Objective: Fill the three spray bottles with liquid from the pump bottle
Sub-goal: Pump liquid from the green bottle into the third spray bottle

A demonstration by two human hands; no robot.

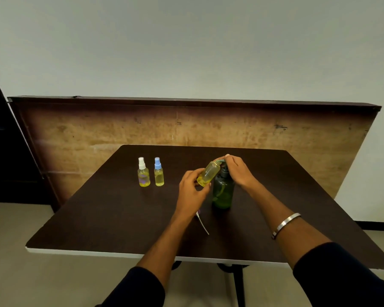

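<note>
Two spray bottles (151, 172) left of pump bottle (223, 191) (on table (98, 218))

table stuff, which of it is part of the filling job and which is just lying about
In the job: green pump bottle; open bottle held tilted at the pump; white-capped bottle; blue-capped bottle; loose sprayer top.

Lying about: wooden board leaning behind the table.

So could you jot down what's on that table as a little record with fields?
left hand: holds a tilted open spray bottle, some yellow liquid inside
right hand: on the green pump bottle head
capped bottles: white-capped bottle and blue-capped bottle, both upright with yellow liquid
loose spray top: lying on the table
</note>
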